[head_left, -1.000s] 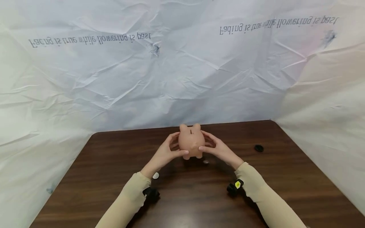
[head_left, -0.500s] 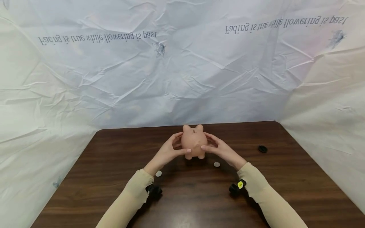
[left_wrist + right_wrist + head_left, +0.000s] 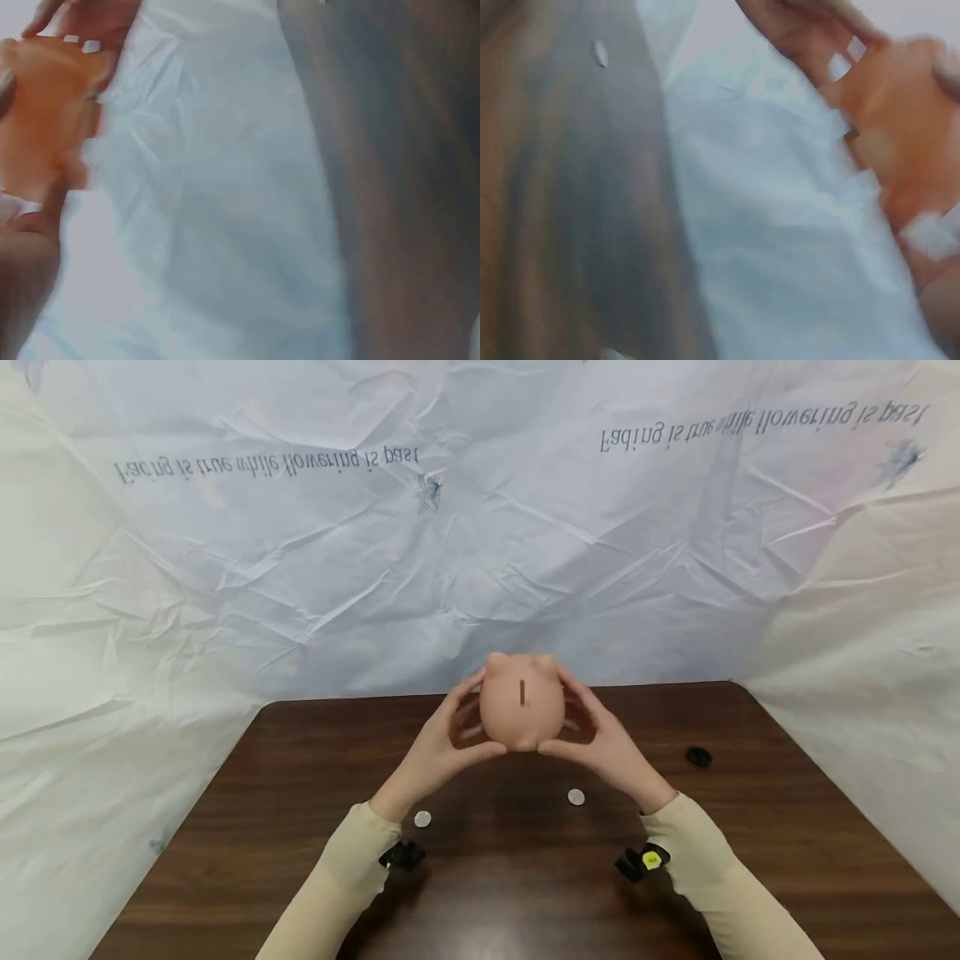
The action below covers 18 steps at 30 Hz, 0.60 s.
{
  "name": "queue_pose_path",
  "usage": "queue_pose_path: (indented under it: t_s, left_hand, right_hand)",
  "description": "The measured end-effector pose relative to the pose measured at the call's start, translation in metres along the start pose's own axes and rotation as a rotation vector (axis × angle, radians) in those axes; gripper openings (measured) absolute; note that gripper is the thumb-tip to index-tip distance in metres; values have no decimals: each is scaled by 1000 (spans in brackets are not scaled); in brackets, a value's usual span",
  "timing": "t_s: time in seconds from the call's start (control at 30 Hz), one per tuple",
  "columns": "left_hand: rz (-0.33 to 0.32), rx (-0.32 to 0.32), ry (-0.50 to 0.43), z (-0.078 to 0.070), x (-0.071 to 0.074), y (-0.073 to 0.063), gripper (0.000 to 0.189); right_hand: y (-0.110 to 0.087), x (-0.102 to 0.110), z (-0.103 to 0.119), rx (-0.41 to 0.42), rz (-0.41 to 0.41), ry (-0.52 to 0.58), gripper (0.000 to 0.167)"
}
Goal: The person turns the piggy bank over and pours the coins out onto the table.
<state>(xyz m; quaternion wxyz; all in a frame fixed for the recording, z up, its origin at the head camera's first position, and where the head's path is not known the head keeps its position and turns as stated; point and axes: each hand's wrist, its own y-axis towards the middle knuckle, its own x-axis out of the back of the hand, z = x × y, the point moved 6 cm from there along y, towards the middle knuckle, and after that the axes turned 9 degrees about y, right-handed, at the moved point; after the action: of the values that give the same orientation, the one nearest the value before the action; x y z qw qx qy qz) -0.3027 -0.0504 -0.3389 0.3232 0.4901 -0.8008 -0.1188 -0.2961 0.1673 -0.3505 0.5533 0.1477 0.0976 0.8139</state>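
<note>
So you had the pinkish piggy bank [image 3: 522, 718] dead ahead at twelve o'clock, seemingly off the table [image 3: 480, 868], coin slot [image 3: 522, 692] toward you. Your left hand [image 3: 441, 739] was clamped on its nine o'clock flank, your right hand [image 3: 609, 745] on its three. Probably hollow, so I'd have guessed light but stiff, kinda slippery, maybe breakable. Those round flanks seemed the right hold imo. One coin [image 3: 576, 797] lay at its five, another coin [image 3: 422, 819] at its seven.

Creased pale sheeting [image 3: 465, 593] is hanging behind and along both sides of a dark, wood-grained worktop [image 3: 510, 877] with rounded far corners, while two lines of flipped grey lettering [image 3: 270, 463] are running across the back and light is leaving a soft sheen [image 3: 480, 943] on the worktop's near part.
</note>
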Motion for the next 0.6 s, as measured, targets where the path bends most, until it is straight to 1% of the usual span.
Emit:
queue_pose_path:
  t_s: [0.07,0.1,0.13,0.17,0.2,0.23,0.3,0.33,0.37,0.4,0.43,0.47,0.5,0.53,0.57,0.6]
  left_hand:
    - [52,193,-64,13,-5,1,77]
    - [68,271,-81,21,-7,1,72]
    - [80,319,-78,28,-8,0,69]
    - [85,344,-71,30,-8,1,67]
    - [83,340,-68,31,-7,2,67]
    - [73,324,-68,32,-5,4,67]
    - [40,275,-84,28,0,9,70]
    - [32,262,-92,25,3,11,72]
    - [33,263,-112,19,5,13,77]
    - [37,259,-133,20,5,14,81]
    - [51,280,-148,24,3,15,85]
    - [64,325,-161,30,1,15,88]
    - [79,381,-172,38,-3,13,88]
    - [98,440,-167,45,-7,11,89]
    - [115,496,-167,51,-11,8,89]
    - [127,535,-162,58,-14,5,88]
  right_hand:
    - [5,-1,-17,-178,-16,-2,85]
    - [7,-1,-25,-263,-19,1,85]
    - [8,-1,-31,-332,-18,-6,87]
    - [9,0,-34,-363,-16,-24,89]
    - [10,2,-34,-372,-20,-31,91]
    - [12,4,-30,-354,-20,-29,90]
    - [15,9,-18,-260,-16,-15,89]
    - [16,11,-12,-198,-7,-21,88]
    - [17,11,-7,-140,8,-39,89]
    - [18,11,-4,-86,23,-56,91]
    - [19,10,-5,-50,41,-73,93]
    - [19,10,-10,-52,49,-110,94]
    - [19,9,-16,-72,54,-154,93]
    - [19,8,-24,-108,65,-195,91]
    - [17,7,-30,-161,74,-217,91]
    - [15,6,-35,-207,82,-235,91]
